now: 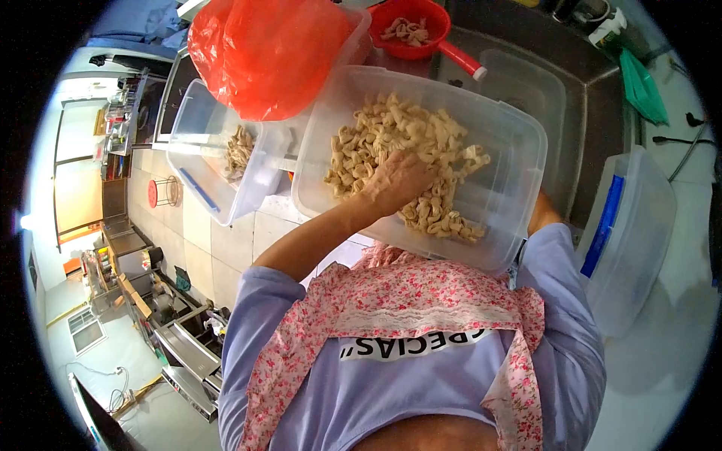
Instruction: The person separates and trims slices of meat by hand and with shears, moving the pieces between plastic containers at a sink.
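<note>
A clear plastic tub (519, 150) sits tilted in front of my chest, with a heap of pale beige, curled, knotted-looking food pieces (398, 124) inside. My left hand (398, 182) is down in the heap, back upward, its fingers curled onto the pieces and partly hidden among them. At the tub's right side my right hand (543, 213) holds the outer wall near the edge; most of its fingers are hidden by the tub.
Left of the tub stands another clear bin (188, 143) with similar pieces at its bottom. A red plastic bag (267, 56) bulges above it. Beyond are a red strainer (414, 30) with pieces inside and a dark sink (587, 113). To the right lies a blue-latched clear container (632, 240).
</note>
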Demonstrator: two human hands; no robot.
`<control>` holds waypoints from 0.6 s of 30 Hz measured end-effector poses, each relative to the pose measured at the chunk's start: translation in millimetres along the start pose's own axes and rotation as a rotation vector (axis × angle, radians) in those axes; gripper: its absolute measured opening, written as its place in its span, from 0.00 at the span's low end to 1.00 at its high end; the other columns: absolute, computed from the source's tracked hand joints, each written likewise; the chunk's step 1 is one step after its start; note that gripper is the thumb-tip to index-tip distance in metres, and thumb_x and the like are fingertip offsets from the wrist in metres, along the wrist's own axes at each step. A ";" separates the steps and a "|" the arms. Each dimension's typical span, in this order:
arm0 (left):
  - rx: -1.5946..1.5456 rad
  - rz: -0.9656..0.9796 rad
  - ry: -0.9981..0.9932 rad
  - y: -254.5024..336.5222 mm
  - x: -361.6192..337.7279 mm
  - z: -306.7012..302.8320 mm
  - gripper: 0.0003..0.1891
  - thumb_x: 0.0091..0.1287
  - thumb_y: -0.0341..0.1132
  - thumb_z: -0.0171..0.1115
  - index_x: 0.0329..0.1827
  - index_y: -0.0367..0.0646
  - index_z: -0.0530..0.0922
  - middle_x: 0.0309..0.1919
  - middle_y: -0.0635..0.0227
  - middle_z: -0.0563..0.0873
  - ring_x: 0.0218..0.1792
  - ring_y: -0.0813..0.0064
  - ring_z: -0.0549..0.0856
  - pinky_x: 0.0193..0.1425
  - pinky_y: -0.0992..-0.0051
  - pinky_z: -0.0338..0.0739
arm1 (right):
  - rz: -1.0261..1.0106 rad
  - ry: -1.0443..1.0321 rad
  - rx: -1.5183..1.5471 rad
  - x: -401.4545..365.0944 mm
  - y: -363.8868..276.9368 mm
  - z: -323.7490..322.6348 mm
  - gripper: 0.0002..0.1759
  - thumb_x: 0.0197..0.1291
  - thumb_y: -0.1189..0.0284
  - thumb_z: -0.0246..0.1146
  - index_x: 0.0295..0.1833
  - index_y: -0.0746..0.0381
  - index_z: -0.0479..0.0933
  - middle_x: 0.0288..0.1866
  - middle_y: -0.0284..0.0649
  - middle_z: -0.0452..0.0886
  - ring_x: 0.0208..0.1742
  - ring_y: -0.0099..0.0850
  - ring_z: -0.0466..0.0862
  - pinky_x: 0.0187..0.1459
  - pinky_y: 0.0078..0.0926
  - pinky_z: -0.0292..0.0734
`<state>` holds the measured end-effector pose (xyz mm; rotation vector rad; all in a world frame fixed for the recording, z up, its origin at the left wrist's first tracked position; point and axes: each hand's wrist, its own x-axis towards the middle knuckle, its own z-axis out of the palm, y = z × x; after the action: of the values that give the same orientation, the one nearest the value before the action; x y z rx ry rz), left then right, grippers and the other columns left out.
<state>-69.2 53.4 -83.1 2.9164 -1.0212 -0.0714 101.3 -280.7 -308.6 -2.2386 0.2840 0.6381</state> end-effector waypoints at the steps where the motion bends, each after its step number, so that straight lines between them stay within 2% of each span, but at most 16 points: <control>1: -0.015 0.018 -0.010 -0.7 -2.3 -0.1 0.22 0.50 0.30 0.64 0.51 0.49 0.75 0.43 0.69 0.78 0.53 0.69 0.75 0.62 0.64 0.65 | 0.003 -0.002 -0.006 0.1 1.4 1.9 0.08 0.60 0.68 0.60 0.38 0.61 0.78 0.18 0.29 0.71 0.17 0.21 0.69 0.19 0.23 0.64; 3: -0.046 0.049 -0.025 -0.9 -4.8 2.7 0.18 0.54 0.29 0.61 0.50 0.47 0.76 0.42 0.68 0.79 0.53 0.68 0.75 0.64 0.63 0.64 | 0.014 -0.005 -0.020 0.1 3.9 8.1 0.08 0.60 0.68 0.60 0.38 0.61 0.78 0.18 0.29 0.71 0.17 0.21 0.69 0.19 0.23 0.64; 6: -0.113 -0.019 -0.027 -3.9 -7.7 5.1 0.18 0.53 0.34 0.63 0.49 0.51 0.77 0.43 0.70 0.79 0.56 0.67 0.73 0.62 0.64 0.65 | 0.018 0.000 -0.022 1.9 2.5 7.5 0.08 0.60 0.68 0.60 0.38 0.60 0.78 0.18 0.29 0.71 0.17 0.21 0.69 0.19 0.23 0.65; 9: -0.052 0.022 -0.024 -10.2 -12.9 6.8 0.16 0.55 0.37 0.63 0.47 0.52 0.78 0.44 0.71 0.79 0.57 0.67 0.73 0.62 0.63 0.65 | 0.024 0.009 -0.014 2.7 4.1 8.6 0.08 0.60 0.67 0.60 0.38 0.60 0.78 0.19 0.29 0.71 0.17 0.21 0.69 0.19 0.23 0.65; 12: -0.123 0.042 0.011 -17.6 -19.1 8.9 0.16 0.53 0.39 0.63 0.47 0.54 0.78 0.43 0.71 0.79 0.58 0.68 0.73 0.62 0.64 0.66 | 0.035 0.038 0.032 2.4 6.6 -2.3 0.08 0.60 0.67 0.60 0.38 0.60 0.78 0.19 0.29 0.71 0.18 0.21 0.69 0.20 0.24 0.65; 15: 0.047 0.043 -0.001 -19.0 -22.1 -2.2 0.15 0.53 0.40 0.64 0.44 0.54 0.78 0.44 0.71 0.79 0.57 0.68 0.74 0.60 0.66 0.68 | 0.040 0.082 0.147 5.7 18.8 -26.7 0.08 0.60 0.67 0.60 0.38 0.60 0.78 0.19 0.29 0.71 0.18 0.21 0.69 0.20 0.24 0.65; 18: 0.003 0.063 0.090 -27.4 -20.9 -0.5 0.11 0.57 0.40 0.64 0.42 0.51 0.77 0.44 0.70 0.80 0.48 0.70 0.78 0.53 0.69 0.73 | -0.025 0.179 0.380 12.7 28.1 -63.4 0.08 0.60 0.67 0.60 0.38 0.60 0.78 0.19 0.29 0.71 0.18 0.21 0.69 0.20 0.24 0.65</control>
<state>-68.4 87.8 -83.7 2.8580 -1.0992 0.0632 123.6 -346.4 -296.5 -1.9292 0.4283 0.3364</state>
